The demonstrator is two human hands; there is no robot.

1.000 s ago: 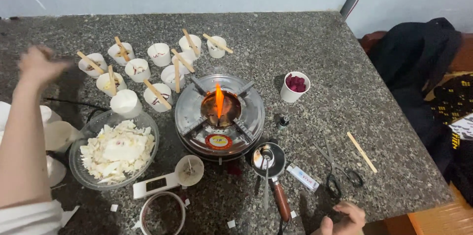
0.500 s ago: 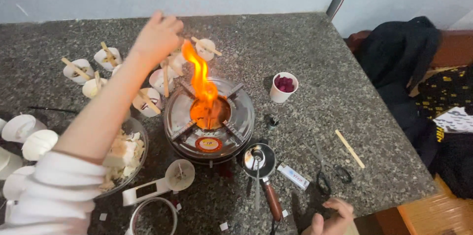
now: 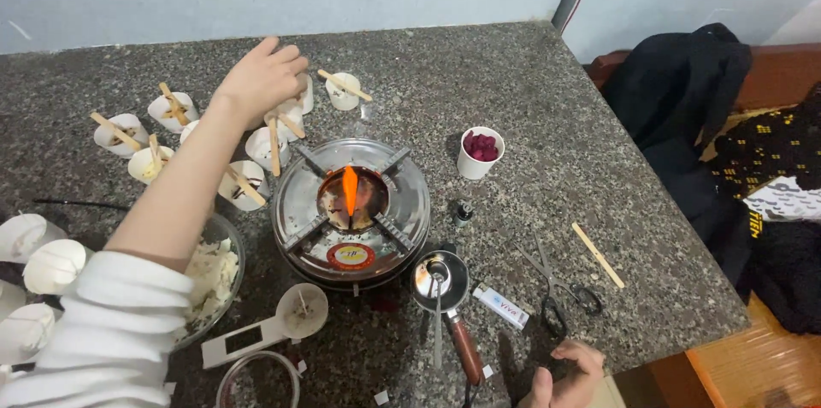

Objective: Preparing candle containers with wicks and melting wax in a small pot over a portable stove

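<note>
The right hand (image 3: 569, 374) rests at the near edge of the table (image 3: 599, 151), fingers loosely curled and holding nothing, close to the scissors (image 3: 560, 292). Beyond it, the small ladle (image 3: 442, 281) sits beside the round burner (image 3: 351, 207), whose flame has dropped back from a tall flare half a second ago to a short tongue. Farther off, the left hand (image 3: 261, 79) has swung across and now hovers over the paper cups (image 3: 274, 138) with wooden sticks, fingers bent down among them; whether it grips one I cannot tell.
</note>
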